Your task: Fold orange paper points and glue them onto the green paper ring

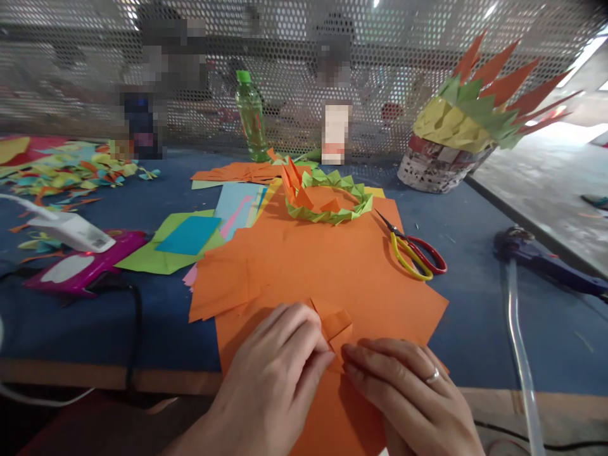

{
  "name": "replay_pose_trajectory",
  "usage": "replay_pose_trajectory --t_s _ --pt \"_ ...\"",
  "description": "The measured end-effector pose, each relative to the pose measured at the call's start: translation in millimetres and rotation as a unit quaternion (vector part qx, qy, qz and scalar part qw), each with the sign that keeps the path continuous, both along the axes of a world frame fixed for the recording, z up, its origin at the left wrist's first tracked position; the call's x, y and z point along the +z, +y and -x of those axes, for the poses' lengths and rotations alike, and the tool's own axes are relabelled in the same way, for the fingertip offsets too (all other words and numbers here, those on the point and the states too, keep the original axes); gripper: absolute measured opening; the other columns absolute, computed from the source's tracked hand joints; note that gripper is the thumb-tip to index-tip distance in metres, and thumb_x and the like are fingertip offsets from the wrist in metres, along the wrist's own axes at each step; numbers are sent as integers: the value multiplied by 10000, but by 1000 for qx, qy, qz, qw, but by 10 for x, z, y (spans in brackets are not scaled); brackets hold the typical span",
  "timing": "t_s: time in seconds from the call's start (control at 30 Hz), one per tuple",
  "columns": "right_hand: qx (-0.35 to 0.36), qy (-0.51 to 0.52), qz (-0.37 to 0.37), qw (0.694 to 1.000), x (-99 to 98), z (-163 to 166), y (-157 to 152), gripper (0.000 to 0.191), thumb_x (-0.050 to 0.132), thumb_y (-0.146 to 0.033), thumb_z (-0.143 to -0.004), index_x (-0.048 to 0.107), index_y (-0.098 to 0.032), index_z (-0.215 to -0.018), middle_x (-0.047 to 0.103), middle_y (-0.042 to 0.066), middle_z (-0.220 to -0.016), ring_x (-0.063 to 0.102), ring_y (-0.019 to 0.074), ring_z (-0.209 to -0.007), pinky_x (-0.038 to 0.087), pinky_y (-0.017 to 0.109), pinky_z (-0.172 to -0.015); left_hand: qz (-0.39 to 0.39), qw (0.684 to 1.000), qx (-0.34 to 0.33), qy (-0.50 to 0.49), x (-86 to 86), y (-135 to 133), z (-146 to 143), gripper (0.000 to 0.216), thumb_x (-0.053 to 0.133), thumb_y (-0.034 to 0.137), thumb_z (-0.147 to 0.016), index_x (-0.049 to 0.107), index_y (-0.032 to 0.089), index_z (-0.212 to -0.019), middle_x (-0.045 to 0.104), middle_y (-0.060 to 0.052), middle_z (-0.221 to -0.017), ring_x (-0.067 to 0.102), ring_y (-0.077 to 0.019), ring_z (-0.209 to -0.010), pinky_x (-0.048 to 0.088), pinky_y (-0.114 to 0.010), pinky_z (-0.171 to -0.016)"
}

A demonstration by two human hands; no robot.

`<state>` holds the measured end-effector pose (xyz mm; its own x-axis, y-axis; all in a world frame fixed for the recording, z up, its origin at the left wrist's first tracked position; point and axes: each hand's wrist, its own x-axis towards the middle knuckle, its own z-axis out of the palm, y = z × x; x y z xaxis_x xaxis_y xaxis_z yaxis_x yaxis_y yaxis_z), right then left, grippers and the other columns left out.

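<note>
A small folded piece of orange paper lies on a stack of larger orange sheets at the table's front edge. My left hand is closed, its fingers curled and its thumb and fingertips pinching the left side of the piece. My right hand, with a ring on one finger, has its fingers pressed together, tips on the piece's lower right side. The fingers hide part of the folds. Beyond them rests a green-and-orange ring of folded paper. Scissors with red and yellow handles lie to its right, blades parted.
Left are a magenta power strip with a white charger, green and blue paper sheets and a pile of folded pieces. A bottle, a paper basket and a glue gun stand or lie farther out.
</note>
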<state>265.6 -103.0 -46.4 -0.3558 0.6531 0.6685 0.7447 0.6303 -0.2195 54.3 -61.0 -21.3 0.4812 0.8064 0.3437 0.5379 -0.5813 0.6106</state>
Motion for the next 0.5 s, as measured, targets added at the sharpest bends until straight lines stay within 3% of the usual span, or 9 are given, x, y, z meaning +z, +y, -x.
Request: replay_pose_trajectory --t_s 0.23,0.37,0.5 --pt "7 -24 40 999 84 -60 -26 258 504 -136 -1013 718 -227 -1125 774 -9 -1172 699 170 -1072 519 309 -886 -12 1000 -2 15 -6 -6 -6 194 454 95 -1020 477 207 -863 552 -3 -891 510 -176 -826 362 -313 -725" --pt "30 -40 6 999 44 -61 29 316 457 -176 -1027 712 -209 -1211 775 -3 -1166 694 158 -1058 506 306 -883 2 1000 -8 22 12 1 1 195 455 100 -1022 473 207 -860 547 2 -900 509 -174 -832 364 -314 -720" --pt "-10 17 -45 999 -46 41 78 348 416 -257 -1087 759 -279 -1142 794 -42 -1047 672 131 -999 457 305 -885 13 1000 -5 23 20 -4 -3 187 470 95 -1019 479 207 -869 547 10 -916 524 -168 -852 378 -311 -741"
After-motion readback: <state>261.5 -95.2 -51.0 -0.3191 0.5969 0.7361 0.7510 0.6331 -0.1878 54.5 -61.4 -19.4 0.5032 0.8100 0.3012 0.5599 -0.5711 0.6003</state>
